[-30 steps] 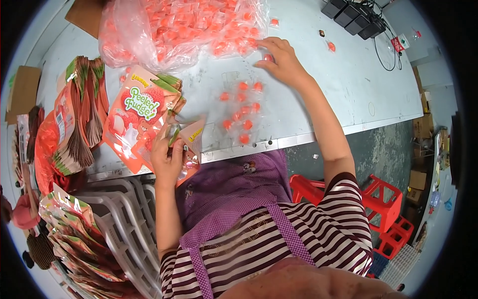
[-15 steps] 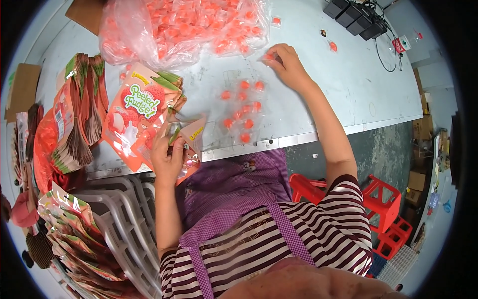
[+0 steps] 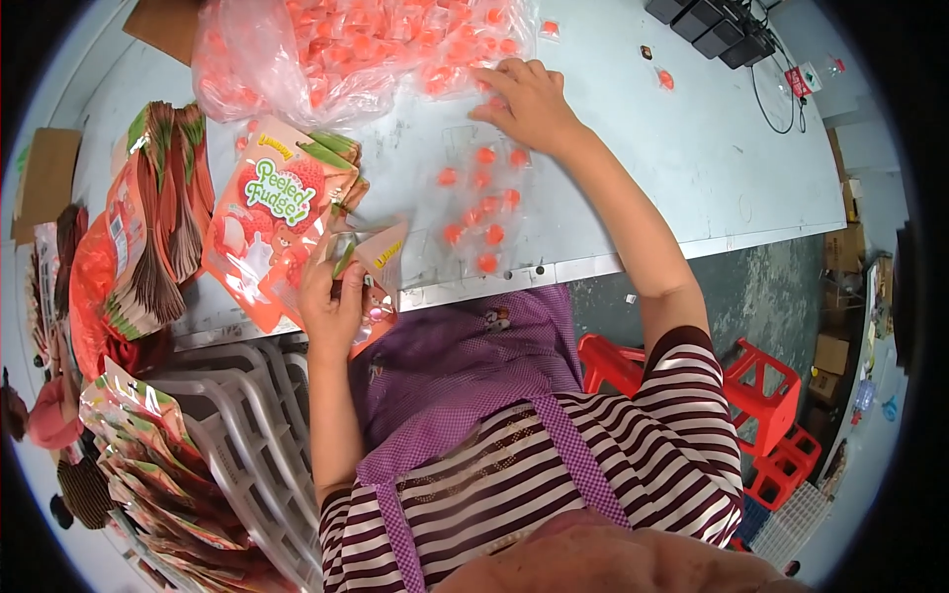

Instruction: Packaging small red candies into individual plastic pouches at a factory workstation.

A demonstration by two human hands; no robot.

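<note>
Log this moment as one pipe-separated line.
left hand: holds pouch at front edge of table | right hand: by near edge of clear bag, grip unclear | loose red wrapped pieces: on table

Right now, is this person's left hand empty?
No, the left hand holds a pink-orange pouch at the near edge of the table.

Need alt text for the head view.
A person holds an orange pouch in the left hand at the edge of a table; the right hand is by a clear bag of wrapped red candies. Loose candies lie nearby.
</note>
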